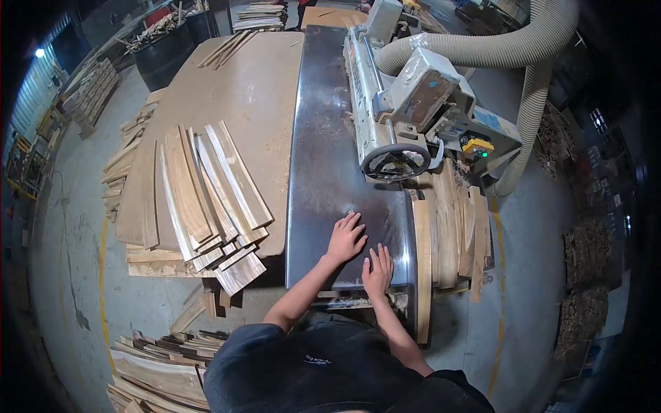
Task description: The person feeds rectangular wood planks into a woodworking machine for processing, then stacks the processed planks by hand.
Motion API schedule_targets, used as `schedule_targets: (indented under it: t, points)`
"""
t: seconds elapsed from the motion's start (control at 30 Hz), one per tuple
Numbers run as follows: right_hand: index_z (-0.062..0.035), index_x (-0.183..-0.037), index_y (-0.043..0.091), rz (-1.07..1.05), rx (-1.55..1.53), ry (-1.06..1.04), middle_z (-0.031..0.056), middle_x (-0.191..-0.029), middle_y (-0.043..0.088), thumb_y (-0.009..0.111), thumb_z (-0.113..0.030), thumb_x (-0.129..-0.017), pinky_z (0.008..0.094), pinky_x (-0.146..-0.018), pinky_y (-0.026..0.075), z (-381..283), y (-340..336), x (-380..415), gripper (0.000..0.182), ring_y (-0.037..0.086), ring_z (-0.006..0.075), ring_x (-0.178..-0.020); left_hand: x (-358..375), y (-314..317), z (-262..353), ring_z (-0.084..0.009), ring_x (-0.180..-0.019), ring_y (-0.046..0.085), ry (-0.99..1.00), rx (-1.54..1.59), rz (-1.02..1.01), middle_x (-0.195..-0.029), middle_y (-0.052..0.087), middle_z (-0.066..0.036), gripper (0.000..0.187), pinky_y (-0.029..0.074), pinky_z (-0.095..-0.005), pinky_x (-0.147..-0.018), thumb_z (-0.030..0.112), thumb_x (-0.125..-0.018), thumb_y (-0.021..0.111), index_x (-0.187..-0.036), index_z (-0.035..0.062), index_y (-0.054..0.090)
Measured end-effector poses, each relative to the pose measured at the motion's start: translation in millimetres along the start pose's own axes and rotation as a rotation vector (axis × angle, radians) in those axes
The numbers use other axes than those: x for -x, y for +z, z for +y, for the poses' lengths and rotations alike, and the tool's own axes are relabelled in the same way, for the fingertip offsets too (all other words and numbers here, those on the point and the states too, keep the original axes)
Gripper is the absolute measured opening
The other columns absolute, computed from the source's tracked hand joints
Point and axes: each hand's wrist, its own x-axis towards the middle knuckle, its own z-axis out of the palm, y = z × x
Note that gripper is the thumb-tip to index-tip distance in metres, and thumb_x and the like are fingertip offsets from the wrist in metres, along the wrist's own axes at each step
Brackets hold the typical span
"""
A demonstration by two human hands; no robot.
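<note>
A dark T-shirt point(317, 365) filled the nearest part of the view, with layered rough-edged wooden slats point(155, 382) to its left. Just ahead, the right hand point(378, 270) lay palm down near the front edge of the steel machine table point(320, 151), its grip released and fingers extended. The left hand point(346, 239) rested slightly farther in, also loosened, its fingers spread on the metal.

The table, directly under both hands, was long, flat and dark, with a dull sheen, cloudy scuffs and a bright, rounded right edge. Its surface ran on past the fingertips, between a brown panel point(265, 76) on the left and the machine head on the right. Against the right edge stood a narrow pale board point(423, 268), with more lengthwise wooden boards point(447, 227) beside it; past them stretched a strip of grey floor point(523, 275) marked by a yellow line.

On the smooth, round-cornered panel, grained planks point(200, 189) overlapped in a loose fan, their ends uneven at the near edge. Beyond the hands came a black handwheel point(395, 162), then a ribbed beige hose point(482, 51). Farther off, thin sticks point(227, 49) lay on the panel near a black bin point(165, 58) heaped with offcuts point(160, 31).
</note>
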Motion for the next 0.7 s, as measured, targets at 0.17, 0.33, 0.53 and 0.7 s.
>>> schedule_targets:
  t: [0.17, 0.33, 0.53, 0.7]
  points:
    - [-0.0022, -0.118, 0.066, -0.001, -0.006, 0.002, 0.0172, -0.139, 0.054, 0.059, -0.019, -0.093, 0.0494, -0.109, 0.035, -0.1, -0.3, -0.5, 0.031, 0.045, 0.037, -0.133, 0.3, 0.4, 0.0, -0.0357, -0.134, 0.044, -0.006, -0.003, -0.001, -0.138, 0.053, -0.019, 0.034, 0.035, -0.0468, -0.108, 0.026, -0.083, 0.07, -0.109, 0.0035, 0.069]
    - [-0.0025, -0.12, 0.065, -0.012, -0.009, 0.011, 0.0163, -0.141, 0.053, 0.059, -0.018, -0.092, 0.0487, -0.11, 0.033, 0.3, -0.1, 0.3, 0.032, 0.044, 0.0363, -0.134, 0.4, 0.2, -0.2, -0.0358, -0.134, 0.044, 0.0, -0.014, 0.002, -0.138, 0.053, -0.019, 0.035, 0.034, -0.0463, -0.108, 0.026, -0.083, 0.071, -0.109, 0.0036, 0.069]
    - [-0.0022, -0.118, 0.066, -0.005, -0.009, 0.008, 0.0165, -0.14, 0.053, 0.059, -0.019, -0.093, 0.0497, -0.11, 0.034, -0.3, -0.4, -0.4, 0.031, 0.045, 0.0367, -0.133, 0.3, 1.1, -0.2, -0.0357, -0.135, 0.043, -0.011, -0.013, -0.009, -0.139, 0.052, -0.019, 0.035, 0.034, -0.0462, -0.109, 0.026, -0.083, 0.07, -0.11, 0.0037, 0.069]
    - [-0.0022, -0.118, 0.067, -0.008, -0.013, 0.012, 0.0163, -0.14, 0.053, 0.059, -0.019, -0.093, 0.0494, -0.11, 0.034, -0.7, -0.9, -0.3, 0.031, 0.045, 0.0364, -0.133, 0.2, 0.9, 0.2, -0.0354, -0.135, 0.043, -0.011, -0.009, -0.003, -0.139, 0.053, -0.019, 0.035, 0.034, -0.0461, -0.109, 0.026, -0.083, 0.07, -0.109, 0.0038, 0.069]
